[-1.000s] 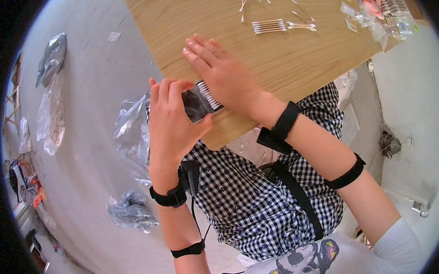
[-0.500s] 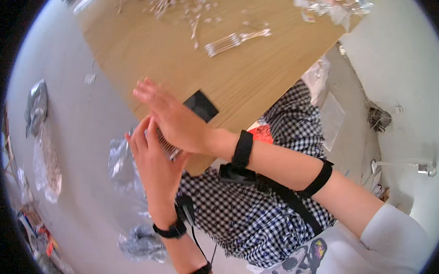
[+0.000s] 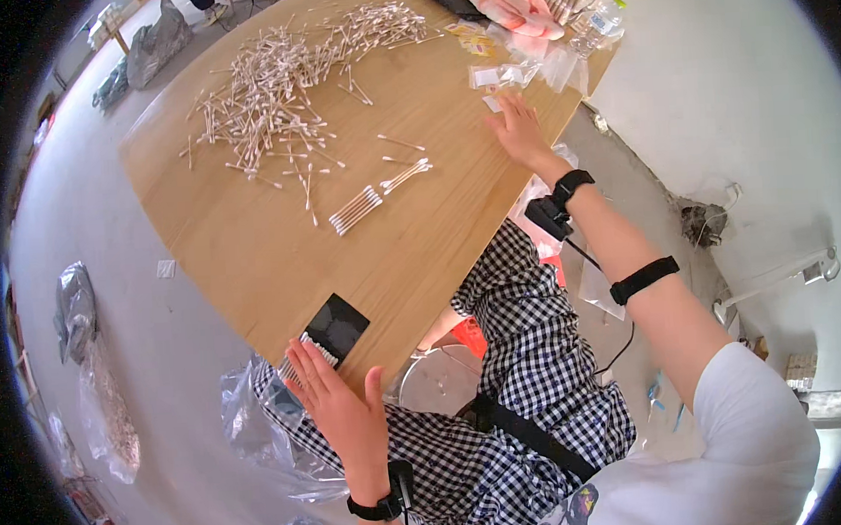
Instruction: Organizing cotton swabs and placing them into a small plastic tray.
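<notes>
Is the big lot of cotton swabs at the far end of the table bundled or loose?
Loose. The cotton swabs lie scattered in a spread heap on the wooden table; only one small row lies side by side nearer the person.

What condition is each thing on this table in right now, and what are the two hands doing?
left hand: open, fingers spread, on a row of swabs at the table edge
right hand: open, reaching toward small clear bags
black tray: flat at the table edge
cotton swabs: loose scattered pile
aligned swab bundle: neat row, lying flat
small clear bags: lying flat
</notes>
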A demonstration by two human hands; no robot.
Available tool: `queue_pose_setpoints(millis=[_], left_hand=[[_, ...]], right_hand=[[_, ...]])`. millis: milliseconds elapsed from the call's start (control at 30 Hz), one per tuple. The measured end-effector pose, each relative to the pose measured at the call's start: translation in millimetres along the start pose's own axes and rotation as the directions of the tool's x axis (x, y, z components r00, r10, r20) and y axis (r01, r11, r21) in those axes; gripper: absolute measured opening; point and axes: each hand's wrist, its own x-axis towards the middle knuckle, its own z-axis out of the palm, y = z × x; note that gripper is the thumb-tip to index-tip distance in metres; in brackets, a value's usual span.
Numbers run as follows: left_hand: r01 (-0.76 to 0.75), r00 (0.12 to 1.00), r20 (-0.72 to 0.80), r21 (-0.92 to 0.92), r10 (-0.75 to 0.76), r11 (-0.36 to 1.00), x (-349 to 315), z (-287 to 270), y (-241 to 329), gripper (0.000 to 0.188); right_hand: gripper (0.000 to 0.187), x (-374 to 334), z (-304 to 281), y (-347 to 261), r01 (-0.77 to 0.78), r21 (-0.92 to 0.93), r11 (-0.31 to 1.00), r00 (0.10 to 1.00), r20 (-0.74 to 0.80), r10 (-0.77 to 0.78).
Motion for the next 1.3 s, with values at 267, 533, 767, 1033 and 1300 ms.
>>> queue_pose_setpoints(millis=[267, 533, 767, 1033, 1300], left_hand=[[-0.070, 0.973, -0.228, -0.470, -0.044, 0.880, -0.2, -1.5, 28.0, 0.055], [-0.074, 0.992, -0.125, -0.626, -0.007, 0.777, 0.3, 23.3, 62.4, 0.052], [-0.217, 0.975, -0.086, -0.212, 0.203, 0.953, 13.5, 36.6, 58.5, 0.068], [-0.303, 0.918, -0.326, -0.215, 0.224, 0.928, 16.2, 62.7, 54.8, 0.035], [-0.261, 0.950, -0.286, -0.500, 0.126, 0.826, 4.8, 54.4, 58.0, 0.021]], right_hand=[[0.047, -107.4, -16.0, -48.9, 0.210, 0.070, 0.975, 0.961, 0.167, -0.219], [0.058, -185.4, -48.2, -134.5, 0.442, 0.281, 0.852, 0.797, 0.314, -0.516], [0.044, -201.5, -55.5, -172.1, 0.229, 0.621, 0.750, 0.817, 0.297, -0.495], [0.017, -207.8, -60.2, -151.4, -0.642, 0.577, 0.504, 0.688, 0.724, 0.048], [0.018, -221.4, -36.9, -174.8, -0.720, 0.671, 0.178, 0.693, 0.706, 0.144]])
